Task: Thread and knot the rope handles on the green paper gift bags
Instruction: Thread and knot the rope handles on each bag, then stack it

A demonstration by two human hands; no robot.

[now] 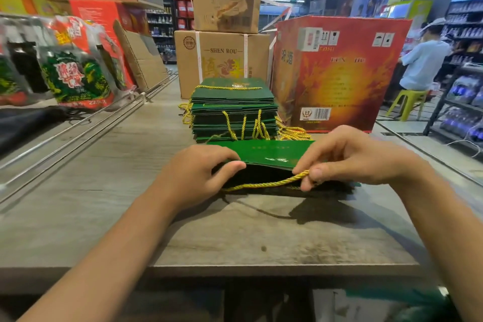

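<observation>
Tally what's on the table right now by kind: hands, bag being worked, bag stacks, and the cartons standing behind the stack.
Hands: 2, left hand and right hand
Green bag being worked: 1, with yellow rope
Stack of green bags: 1
Cartons behind: 2, brown carton and red carton
Total: 6

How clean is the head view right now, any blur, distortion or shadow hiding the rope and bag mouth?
Head view: the rope and both hands are sharp; the left hand holds the bag open, and the right hand pinches the rope. The bag mouth is black, its inside unreadable. Wide-angle bending curves the table edges, the left packages are smeared, and a hard shadow falls under the right hand.
</observation>
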